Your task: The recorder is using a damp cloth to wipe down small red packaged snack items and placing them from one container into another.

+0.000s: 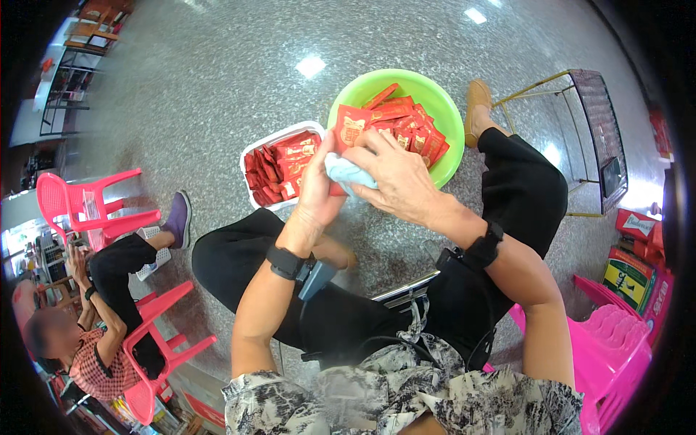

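Above the two containers, my left hand [317, 188] grips a flat red packet [351, 125] with a gold print by its edge. A bunched light blue cloth [346, 172] is pinched in my right hand [402, 180] and lies against the packet's lower part, which cloth and fingers partly cover. Behind my hands stands a round lime-green basin [454, 123] heaped with similar red packets [415, 119]. On its left, a white rectangular basket [249, 150] holds more red packets [279, 168], several of them standing on edge in rows.
My legs in black trousers [518, 192] flank the containers on the speckled floor [217, 87]. A metal-framed rack [598, 138] stands at right, with magenta plastic chairs [612, 348] and boxes [629, 279] nearer. At left, another person [109, 319] sits among pink chairs [69, 199].
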### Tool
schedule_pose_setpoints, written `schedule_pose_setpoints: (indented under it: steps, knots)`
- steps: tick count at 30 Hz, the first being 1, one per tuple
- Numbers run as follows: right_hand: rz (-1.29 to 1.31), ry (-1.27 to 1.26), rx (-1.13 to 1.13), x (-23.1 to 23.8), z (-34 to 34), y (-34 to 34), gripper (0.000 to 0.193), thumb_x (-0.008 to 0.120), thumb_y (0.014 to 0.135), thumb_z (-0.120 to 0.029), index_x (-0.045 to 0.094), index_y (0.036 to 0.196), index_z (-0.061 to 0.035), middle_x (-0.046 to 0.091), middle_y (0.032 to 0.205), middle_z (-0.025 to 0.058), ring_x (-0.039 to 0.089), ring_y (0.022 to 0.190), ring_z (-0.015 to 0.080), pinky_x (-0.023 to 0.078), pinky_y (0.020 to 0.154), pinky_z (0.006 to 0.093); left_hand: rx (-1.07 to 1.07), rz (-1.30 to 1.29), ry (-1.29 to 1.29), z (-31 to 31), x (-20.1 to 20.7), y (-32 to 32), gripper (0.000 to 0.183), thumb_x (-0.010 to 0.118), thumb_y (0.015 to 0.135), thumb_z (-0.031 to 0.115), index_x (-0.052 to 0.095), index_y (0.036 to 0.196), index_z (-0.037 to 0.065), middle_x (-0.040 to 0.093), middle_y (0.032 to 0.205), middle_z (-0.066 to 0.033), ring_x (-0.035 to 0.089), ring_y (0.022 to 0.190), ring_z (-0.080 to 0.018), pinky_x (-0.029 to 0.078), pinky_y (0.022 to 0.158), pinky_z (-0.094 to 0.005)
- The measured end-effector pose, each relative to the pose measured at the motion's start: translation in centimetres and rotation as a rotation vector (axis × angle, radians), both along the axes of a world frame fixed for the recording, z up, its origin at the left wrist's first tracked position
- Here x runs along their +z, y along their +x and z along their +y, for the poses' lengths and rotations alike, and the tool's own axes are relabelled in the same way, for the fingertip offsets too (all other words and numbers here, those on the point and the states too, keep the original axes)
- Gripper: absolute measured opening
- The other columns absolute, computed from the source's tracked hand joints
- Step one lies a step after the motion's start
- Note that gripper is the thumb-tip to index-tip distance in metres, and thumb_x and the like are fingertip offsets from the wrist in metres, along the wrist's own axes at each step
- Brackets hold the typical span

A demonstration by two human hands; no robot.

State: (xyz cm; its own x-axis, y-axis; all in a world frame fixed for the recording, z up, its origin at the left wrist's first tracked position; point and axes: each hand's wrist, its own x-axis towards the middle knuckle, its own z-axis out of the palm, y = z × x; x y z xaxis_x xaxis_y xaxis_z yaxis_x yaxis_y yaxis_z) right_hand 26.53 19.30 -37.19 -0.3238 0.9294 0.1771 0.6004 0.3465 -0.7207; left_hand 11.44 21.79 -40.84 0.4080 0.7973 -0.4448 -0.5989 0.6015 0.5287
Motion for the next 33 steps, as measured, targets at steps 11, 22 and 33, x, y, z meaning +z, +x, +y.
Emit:
schedule_pose_setpoints:
  steps: [11,22,33]
  knots:
    - [-0.055,0.014,-0.163,-0.5,0.3,0.4,0.032,0.063,0.076,-0.017,0.054,0.107,-0.0108,0.049,0.1,0.0117,0.052,0.098,0.0323,0.048,0.078,0.0432,-0.083,0.096,0.063,-0.5,2.1,1.1,0.046,0.038,0.094,0.048,0.051,0.117,0.01,0.057,0.11,-0.0016,0.054,0.102,-0.0141,0.044,0.091,-0.0333]
    - [0.266,-0.226,-0.345,-0.7,1.8,2.1,0.033,0.058,0.083,-0.028,0.051,0.103,-0.0027,0.059,0.097,0.0183,0.059,0.089,0.0347,0.045,0.077,0.0413,-0.158,0.274,0.198,-0.9,1.5,1.3,0.045,0.041,0.096,0.037,0.043,0.127,0.005,0.054,0.116,-0.0047,0.053,0.107,-0.0131,0.045,0.088,-0.0302]
    - [-0.02,0.003,-0.421,-0.2,2.3,6.5,0.027,0.061,0.077,-0.021,0.058,0.101,-0.0101,0.058,0.095,0.0134,0.058,0.084,0.0338,0.046,0.072,0.0427,-0.28,0.427,0.42,0.3,-3.3,2.1,0.046,0.048,0.093,0.022,0.037,0.132,0.0,0.056,0.114,-0.0121,0.055,0.102,-0.0204,0.044,0.087,-0.0334]
